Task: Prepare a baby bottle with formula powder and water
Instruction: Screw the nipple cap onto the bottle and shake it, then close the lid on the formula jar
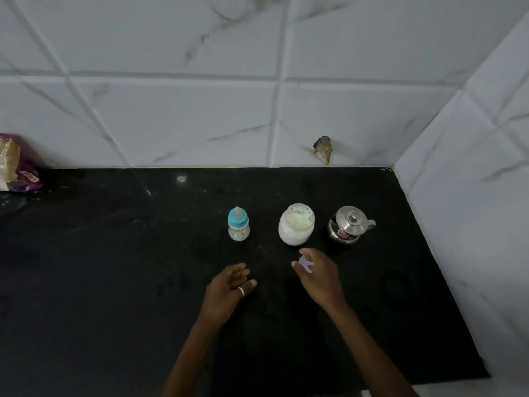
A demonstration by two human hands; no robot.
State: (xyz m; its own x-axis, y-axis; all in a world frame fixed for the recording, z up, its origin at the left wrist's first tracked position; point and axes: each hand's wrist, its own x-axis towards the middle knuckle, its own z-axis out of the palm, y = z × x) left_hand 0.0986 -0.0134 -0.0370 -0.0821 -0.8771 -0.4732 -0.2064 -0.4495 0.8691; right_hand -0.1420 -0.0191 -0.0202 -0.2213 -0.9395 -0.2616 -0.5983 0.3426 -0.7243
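Baby bottle [238,224], blue collar, upright on black counter [114,282], left of open powder jar [296,224] and lidded steel pot [350,224]; left hand [229,285] relaxed, fingers loosely spread, empty; right hand [317,273] pinching small pale object [305,265], identity unclear.

Black stone countertop [114,282] carrying four items. Three standing upright in a row mid-counter, none touching: baby bottle [238,224] with blue collar and teat on the left, clear jar [295,224] holding white powder in the middle, lidded steel pot [347,226] on the right, spout pointing right. Purple printed packet [15,164] sitting far left, against the tiled wall [171,124]. Surface showing faint smudges.
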